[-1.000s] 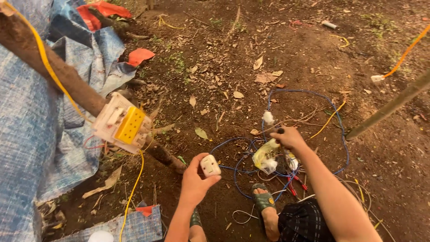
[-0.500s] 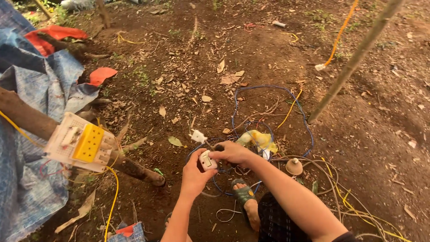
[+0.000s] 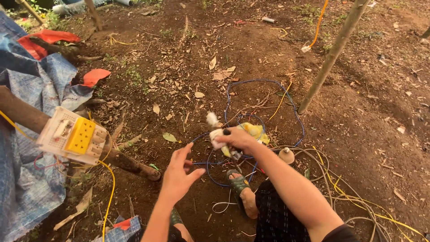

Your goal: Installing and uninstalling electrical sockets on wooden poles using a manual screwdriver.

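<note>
Fingers (image 3: 226, 132) of the right hand (image 3: 237, 139) pinch a blurred white socket (image 3: 217, 137), axis unclear; left hand (image 3: 179, 172) spread.

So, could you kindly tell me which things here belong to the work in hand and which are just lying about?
In hand:
right hand
white fitting
left hand
blue wire

Lying about:
yellow socket board
blue tarp
dry leaves
thin pole

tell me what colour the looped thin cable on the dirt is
Blue: the looped thin cable shows best in the head view.
</note>
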